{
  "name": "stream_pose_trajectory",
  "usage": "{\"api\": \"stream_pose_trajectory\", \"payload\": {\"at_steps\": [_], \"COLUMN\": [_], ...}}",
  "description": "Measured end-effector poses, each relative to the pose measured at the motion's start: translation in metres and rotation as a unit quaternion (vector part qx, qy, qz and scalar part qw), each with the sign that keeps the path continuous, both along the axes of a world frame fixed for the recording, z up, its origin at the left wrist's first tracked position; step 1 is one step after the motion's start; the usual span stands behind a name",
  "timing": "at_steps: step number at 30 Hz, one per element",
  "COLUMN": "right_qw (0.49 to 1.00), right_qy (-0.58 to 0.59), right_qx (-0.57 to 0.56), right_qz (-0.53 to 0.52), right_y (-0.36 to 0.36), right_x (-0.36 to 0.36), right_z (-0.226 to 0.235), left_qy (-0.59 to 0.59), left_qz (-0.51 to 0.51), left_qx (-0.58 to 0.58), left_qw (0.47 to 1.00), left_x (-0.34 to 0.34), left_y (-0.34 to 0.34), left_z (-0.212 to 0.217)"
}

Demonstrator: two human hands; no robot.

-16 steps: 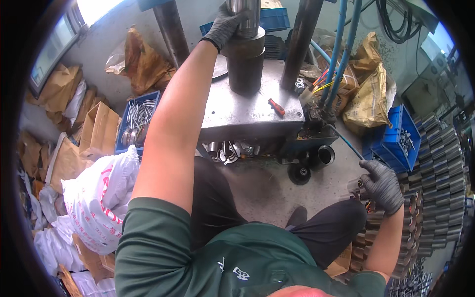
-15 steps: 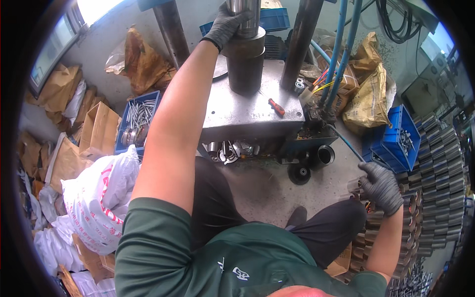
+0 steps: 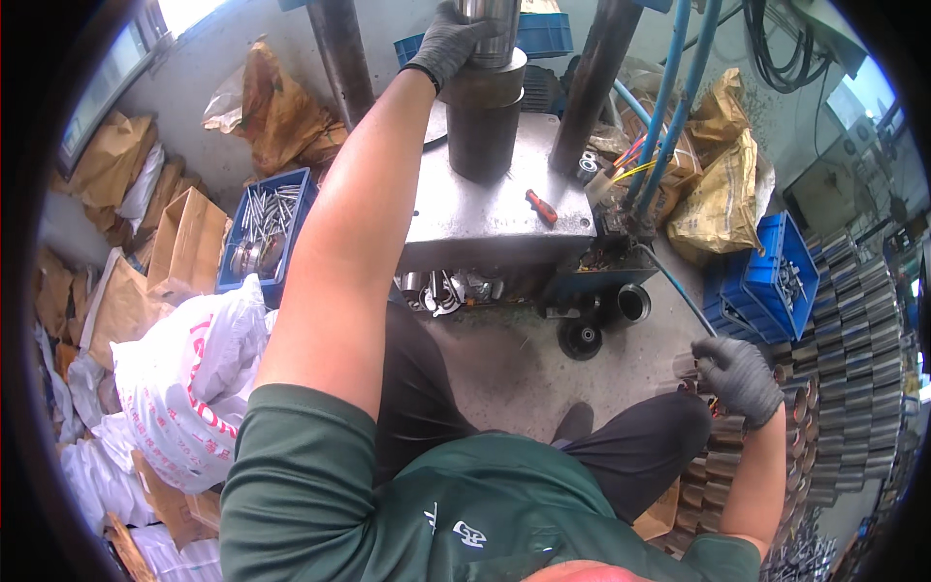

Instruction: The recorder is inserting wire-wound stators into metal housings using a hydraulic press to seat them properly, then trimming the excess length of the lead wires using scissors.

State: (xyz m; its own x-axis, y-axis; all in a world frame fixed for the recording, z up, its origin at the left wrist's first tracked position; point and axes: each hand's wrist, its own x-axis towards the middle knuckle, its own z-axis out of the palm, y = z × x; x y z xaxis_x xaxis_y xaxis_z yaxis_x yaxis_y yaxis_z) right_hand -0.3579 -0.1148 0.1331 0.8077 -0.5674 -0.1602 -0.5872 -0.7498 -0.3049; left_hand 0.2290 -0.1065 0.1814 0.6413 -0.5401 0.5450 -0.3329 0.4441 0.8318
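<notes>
My left hand (image 3: 448,47), in a dark grey glove, is closed round the side of a shiny metal cylinder (image 3: 493,34). That cylinder stands upright on a wider dark steel cylinder (image 3: 482,136) on the press table (image 3: 441,225). Down at the right, my gloved right hand (image 3: 739,380) has its fingers curled at the lower end of a thin lever (image 3: 679,289), which slants down from the press. A screwdriver (image 3: 541,208) with a red and black handle lies on the press table, right of the cylinders.
Steel columns (image 3: 593,87) flank the cylinders. Blue hoses (image 3: 676,97) run down at the right. Blue bins of metal parts stand left (image 3: 291,233) and right (image 3: 779,276). Stacked metal tubes (image 3: 858,359) fill the far right. White sacks (image 3: 184,388) lie left. A black round part (image 3: 582,338) sits on the floor.
My right hand has moved slightly left and down, and the lever's lower end has swung down a little with it. My left hand stays at the shiny cylinder. The whole view has shifted slightly.
</notes>
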Motion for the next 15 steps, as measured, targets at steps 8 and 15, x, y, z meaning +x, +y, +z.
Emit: {"api": "stream_pose_trajectory", "payload": {"at_steps": [8,15], "right_qw": [0.999,0.999], "right_qy": [-0.043,0.052], "right_qx": [-0.004,0.006], "right_qz": [-0.008,-0.014], "right_y": [-0.005,-0.001], "right_x": [-0.006,0.001], "right_z": [-0.007,0.003], "left_qy": [-0.024,0.0], "left_qz": [0.007,-0.015], "left_qx": [-0.001,0.004], "left_qw": [1.0,1.0], "left_x": [0.003,0.001], "left_y": [-0.001,-0.005], "left_z": [-0.002,-0.004]}}
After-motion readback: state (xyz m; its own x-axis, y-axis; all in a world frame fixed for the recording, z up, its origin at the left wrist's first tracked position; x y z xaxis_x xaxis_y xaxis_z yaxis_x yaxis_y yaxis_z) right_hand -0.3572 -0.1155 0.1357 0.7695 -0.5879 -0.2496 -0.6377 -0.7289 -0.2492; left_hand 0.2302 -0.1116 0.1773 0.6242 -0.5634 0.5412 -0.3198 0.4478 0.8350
